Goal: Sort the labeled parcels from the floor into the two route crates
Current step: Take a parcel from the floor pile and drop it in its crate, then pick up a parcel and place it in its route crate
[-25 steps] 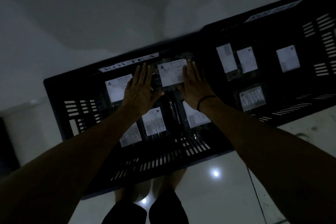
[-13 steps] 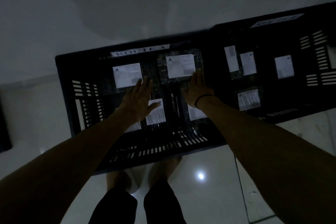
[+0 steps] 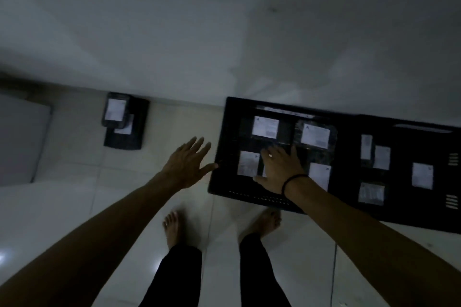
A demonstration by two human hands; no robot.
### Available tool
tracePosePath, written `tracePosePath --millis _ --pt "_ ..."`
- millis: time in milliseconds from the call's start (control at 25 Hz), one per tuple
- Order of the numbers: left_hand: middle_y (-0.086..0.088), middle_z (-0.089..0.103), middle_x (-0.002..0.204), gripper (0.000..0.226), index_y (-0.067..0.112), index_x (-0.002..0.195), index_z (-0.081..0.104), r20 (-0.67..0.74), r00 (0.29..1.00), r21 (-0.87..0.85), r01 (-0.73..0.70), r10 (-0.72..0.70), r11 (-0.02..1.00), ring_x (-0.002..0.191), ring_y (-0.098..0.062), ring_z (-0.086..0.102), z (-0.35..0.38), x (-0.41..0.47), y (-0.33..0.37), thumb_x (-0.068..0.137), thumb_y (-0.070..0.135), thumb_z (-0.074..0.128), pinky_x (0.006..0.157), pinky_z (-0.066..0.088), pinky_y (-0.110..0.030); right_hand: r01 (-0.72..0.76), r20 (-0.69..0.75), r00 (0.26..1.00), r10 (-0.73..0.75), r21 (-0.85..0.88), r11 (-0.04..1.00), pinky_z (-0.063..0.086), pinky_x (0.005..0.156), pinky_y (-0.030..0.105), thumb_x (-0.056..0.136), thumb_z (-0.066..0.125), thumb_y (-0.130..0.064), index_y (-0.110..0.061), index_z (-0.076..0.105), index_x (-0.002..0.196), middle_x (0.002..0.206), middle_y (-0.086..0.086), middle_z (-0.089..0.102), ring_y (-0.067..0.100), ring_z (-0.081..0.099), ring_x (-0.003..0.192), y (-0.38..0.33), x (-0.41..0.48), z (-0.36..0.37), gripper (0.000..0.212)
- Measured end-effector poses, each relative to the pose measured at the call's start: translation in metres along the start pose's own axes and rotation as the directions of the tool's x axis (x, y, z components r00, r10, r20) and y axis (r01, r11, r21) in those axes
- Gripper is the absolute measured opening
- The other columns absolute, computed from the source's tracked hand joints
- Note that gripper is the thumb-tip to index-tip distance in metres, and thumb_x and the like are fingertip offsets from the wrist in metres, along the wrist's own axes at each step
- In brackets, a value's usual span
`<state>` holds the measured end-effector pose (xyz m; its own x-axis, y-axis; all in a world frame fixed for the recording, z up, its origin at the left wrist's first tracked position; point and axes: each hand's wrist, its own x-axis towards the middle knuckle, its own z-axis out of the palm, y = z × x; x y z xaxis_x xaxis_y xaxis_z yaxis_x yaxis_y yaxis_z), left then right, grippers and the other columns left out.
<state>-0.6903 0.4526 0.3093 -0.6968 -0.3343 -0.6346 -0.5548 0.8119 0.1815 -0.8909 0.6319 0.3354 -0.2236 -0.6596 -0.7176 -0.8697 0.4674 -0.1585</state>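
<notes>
1. Two black slotted plastic crates, the left crate (image 3: 225, 137) and the right crate (image 3: 399, 215), stand side by side where the floor (image 3: 74, 182) meets the wall (image 3: 224, 32).
2. Flat dark parcels (image 3: 314, 135) with white rectangular labels lie inside both.
3. A stack of labelled parcels (image 3: 116, 110) lies on the floor by the wall, well left of the crates.
4. The left hand (image 3: 185, 164), fingers spread and empty, is beside the left crate's left edge. The right hand (image 3: 282, 172), flat and empty, is over its near-left corner.
5. The tiles are pale and glossy.

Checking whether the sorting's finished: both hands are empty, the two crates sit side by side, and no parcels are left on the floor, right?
Not quite. The head view shows a small stack of parcels lying on the floor by the wall, away from the crates. The rest holds: the left hand and right hand are empty, and the crate and second crate sit side by side.
</notes>
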Motion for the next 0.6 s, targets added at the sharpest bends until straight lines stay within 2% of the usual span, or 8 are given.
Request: tracePosePath --millis 120,280,400,480,600 --pt "-0.005 0.006 0.164 0.087 0.027 0.156 0.009 -0.014 0.988 -0.044 0.155 -0.156 0.987 0.151 -0.024 0.007 0.002 -0.064 -0.086 0.084 0.075 0.009 0.121 0.016 -0.042 0.053 0.006 0.999 -0.053 -0.075 0.996 0.018 0.113 0.058 0.09 0.047 -0.055 -0.013 0.029 0.148 0.146 0.012 0.039 0.03 0.037 0.133 -0.09 -0.004 -0.005 0.074" --pt "-0.007 0.006 0.164 0.077 0.031 0.156 0.011 0.037 0.974 -0.034 0.224 -0.223 0.974 0.151 -0.026 0.008 0.031 -0.134 -0.189 0.09 0.069 0.016 0.12 0.017 -0.044 0.092 0.071 0.994 -0.086 -0.075 0.993 0.024 0.111 0.055 0.094 0.044 -0.047 -0.013 0.031 0.145 0.142 0.013 0.04 0.032 0.04 0.128 -0.214 0.016 0.008 0.063" --pt "-0.007 0.015 0.163 0.069 0.028 0.152 0.029 0.066 0.973 -0.078 0.225 -0.22 0.971 0.15 -0.026 0.013 0.037 -0.183 -0.246 0.094 0.065 0.024 0.119 0.02 -0.046 0.084 0.092 0.992 -0.084 0.006 0.996 0.03 0.109 0.051 0.096 0.041 -0.047 -0.012 0.03 0.146 0.141 0.013 0.042 0.031 0.043 0.126 -0.293 0.02 0.005 0.062" --pt "-0.007 0.025 0.16 0.066 0.025 0.147 0.041 0.026 0.972 -0.134 0.235 -0.233 0.963 0.148 -0.025 0.021 0.035 -0.218 -0.278 0.095 0.063 0.028 0.117 0.026 -0.047 0.04 0.087 0.995 -0.049 0.108 0.993 0.039 0.104 0.045 0.096 0.041 -0.049 -0.012 0.03 0.147 0.14 0.013 0.045 0.03 0.046 0.124 -0.337 0.019 -0.003 0.063" --pt "-0.006 0.036 0.155 0.066 0.023 0.145 0.045 -0.003 0.955 -0.181 0.291 -0.296 0.939 0.144 -0.024 0.032 0.034 -0.248 -0.313 0.094 0.063 0.032 0.113 0.033 -0.046 -0.002 0.063 0.998 -0.011 0.213 0.977 0.044 0.099 0.041 0.096 0.042 -0.049 -0.012 0.033 0.146 0.138 0.012 0.048 0.029 0.049 0.123 -0.383 0.03 -0.015 0.063"
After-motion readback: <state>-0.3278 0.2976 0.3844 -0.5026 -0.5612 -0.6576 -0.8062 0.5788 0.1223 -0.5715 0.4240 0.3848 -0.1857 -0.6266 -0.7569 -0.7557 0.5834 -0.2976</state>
